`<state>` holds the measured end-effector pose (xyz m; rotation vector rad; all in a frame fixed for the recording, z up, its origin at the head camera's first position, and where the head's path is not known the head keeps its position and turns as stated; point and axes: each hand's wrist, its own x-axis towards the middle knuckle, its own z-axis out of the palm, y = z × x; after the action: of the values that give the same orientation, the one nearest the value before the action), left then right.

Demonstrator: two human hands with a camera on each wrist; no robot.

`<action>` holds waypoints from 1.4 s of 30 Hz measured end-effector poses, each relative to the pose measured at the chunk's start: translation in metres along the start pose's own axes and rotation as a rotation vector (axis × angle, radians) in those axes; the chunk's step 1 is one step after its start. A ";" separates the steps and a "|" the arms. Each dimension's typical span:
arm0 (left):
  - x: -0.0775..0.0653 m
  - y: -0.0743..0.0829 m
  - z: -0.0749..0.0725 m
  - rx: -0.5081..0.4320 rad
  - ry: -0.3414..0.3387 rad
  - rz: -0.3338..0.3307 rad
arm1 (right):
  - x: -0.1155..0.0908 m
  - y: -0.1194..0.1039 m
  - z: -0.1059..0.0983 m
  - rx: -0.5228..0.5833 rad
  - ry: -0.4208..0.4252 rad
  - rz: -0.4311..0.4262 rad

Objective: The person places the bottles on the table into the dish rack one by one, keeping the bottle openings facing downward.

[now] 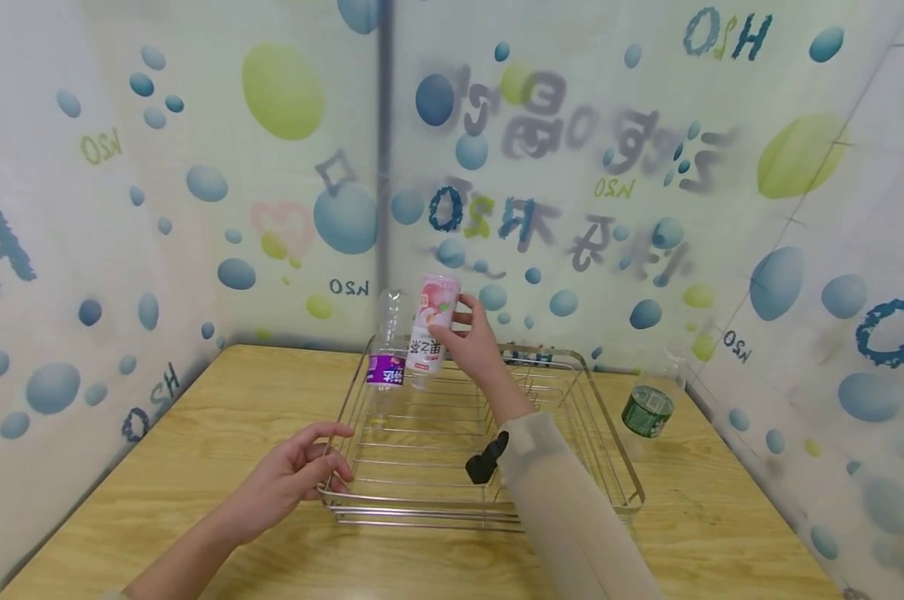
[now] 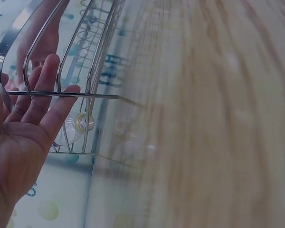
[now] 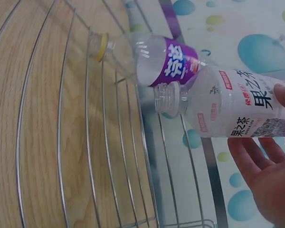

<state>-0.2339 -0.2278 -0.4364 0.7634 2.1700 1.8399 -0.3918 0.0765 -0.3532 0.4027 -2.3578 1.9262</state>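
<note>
A clear plastic bottle with a pink and white peach label is upside down, its open mouth lowest, over the far left of a metal wire dish rack. My right hand grips it between thumb and fingers. Close beside it, a clear bottle with a purple label leans neck-down inside the rack; a yellow ring circles its neck in the right wrist view. At the rack's near left corner, my left hand holds the rim, fingers reaching past the wires in the left wrist view.
A clear bottle with a green label stands right of the rack on the wooden table. Patterned curtains hang close behind the table and along both sides. A black strap sits at my right wrist.
</note>
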 end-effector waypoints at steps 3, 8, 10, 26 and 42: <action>0.001 0.000 0.000 0.000 -0.004 0.007 | 0.001 0.006 -0.002 -0.043 -0.014 0.009; 0.001 0.000 0.001 0.003 0.002 0.003 | 0.001 0.013 0.000 -0.086 -0.065 0.017; 0.001 0.000 0.001 0.006 0.003 -0.002 | -0.001 0.014 0.001 -0.101 -0.083 0.025; -0.001 0.002 0.002 0.010 0.006 -0.008 | -0.003 0.025 0.005 -0.187 -0.136 0.061; 0.000 -0.001 0.002 -0.013 -0.005 0.010 | -0.001 0.031 0.010 -0.226 -0.130 0.068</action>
<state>-0.2329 -0.2267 -0.4375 0.7769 2.1529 1.8526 -0.3975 0.0720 -0.3850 0.4484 -2.6678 1.6798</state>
